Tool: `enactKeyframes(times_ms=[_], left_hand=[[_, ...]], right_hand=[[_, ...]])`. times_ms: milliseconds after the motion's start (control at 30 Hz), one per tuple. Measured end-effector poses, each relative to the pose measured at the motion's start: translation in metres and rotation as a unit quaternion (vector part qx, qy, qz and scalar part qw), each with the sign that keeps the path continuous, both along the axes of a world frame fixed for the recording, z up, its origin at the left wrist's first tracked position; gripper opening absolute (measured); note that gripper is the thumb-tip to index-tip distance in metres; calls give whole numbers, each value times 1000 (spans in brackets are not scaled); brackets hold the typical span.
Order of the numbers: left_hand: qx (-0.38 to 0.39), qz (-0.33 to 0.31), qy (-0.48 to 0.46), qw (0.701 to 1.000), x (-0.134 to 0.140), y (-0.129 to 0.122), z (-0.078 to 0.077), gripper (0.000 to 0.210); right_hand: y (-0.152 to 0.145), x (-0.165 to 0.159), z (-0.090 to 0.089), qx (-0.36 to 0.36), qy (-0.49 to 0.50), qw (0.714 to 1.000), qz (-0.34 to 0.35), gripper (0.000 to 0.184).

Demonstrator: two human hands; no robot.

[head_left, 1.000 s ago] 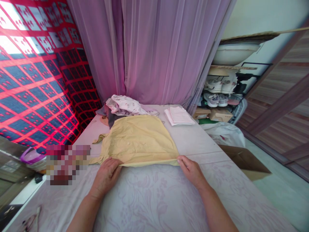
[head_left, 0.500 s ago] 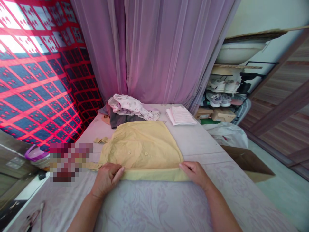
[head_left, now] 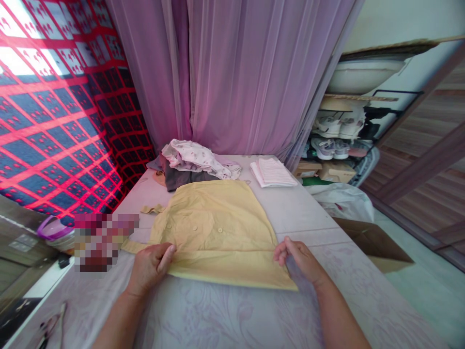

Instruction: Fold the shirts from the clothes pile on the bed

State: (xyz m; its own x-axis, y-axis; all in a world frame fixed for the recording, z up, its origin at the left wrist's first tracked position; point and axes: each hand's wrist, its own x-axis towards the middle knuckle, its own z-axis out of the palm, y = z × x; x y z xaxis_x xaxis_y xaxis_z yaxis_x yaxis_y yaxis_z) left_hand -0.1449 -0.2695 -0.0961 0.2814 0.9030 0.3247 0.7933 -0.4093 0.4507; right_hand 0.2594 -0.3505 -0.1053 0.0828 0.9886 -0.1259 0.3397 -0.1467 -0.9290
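Note:
A yellow garment point(head_left: 218, 218) with straps on its left side and a row of buttons lies flat on the bed or table cover. Its near edge runs across in front of me, with a corner reaching out at the lower right. My left hand point(head_left: 150, 264) is closed on the garment's near left edge, thumb on top of the cloth. My right hand point(head_left: 300, 259) hovers beside the right edge with fingers loosely bent and apart; no cloth shows in its grip.
Behind the garment sits a heap of clothes point(head_left: 192, 162), with a folded white cloth point(head_left: 272, 173) to its right. Scissors point(head_left: 47, 329) lie at the near left. A cardboard box point(head_left: 370, 245) and a shoe rack point(head_left: 337, 131) stand right of the surface. Purple curtains point(head_left: 236, 72) hang behind.
The narrow folded strip at the garment's near edge has opened out toward me. My right hand has let go of the edge; my left hand has shifted slightly left and nearer.

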Motion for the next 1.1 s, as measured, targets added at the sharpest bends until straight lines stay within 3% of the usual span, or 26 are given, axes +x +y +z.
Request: enactKeyframes(times_ms=[267, 400, 533, 667, 800, 933, 1100], left_hand=[[-69, -24, 116, 991, 10, 2, 2, 46], [-59, 1, 130, 990, 10, 9, 13, 48], [-29, 49, 138, 989, 8, 38, 27, 47], [-41, 58, 108, 992, 4, 91, 33, 36], [-49, 73, 95, 992, 6, 143, 35, 41], [-57, 56, 123, 989, 17, 179, 35, 44], [-116, 32, 169, 978, 30, 216, 26, 55]], right_hand=[[8, -4, -13, 38, -99, 994, -7, 50], [13, 0, -3, 48, -127, 991, 3, 42], [32, 6, 13, 57, -165, 984, 23, 38], [72, 10, 19, 75, -235, 968, 41, 30], [130, 13, 16, 73, -314, 947, 7, 31], [189, 12, 14, 46, -419, 907, -7, 36], [250, 4, 16, 41, -449, 892, 3, 47]])
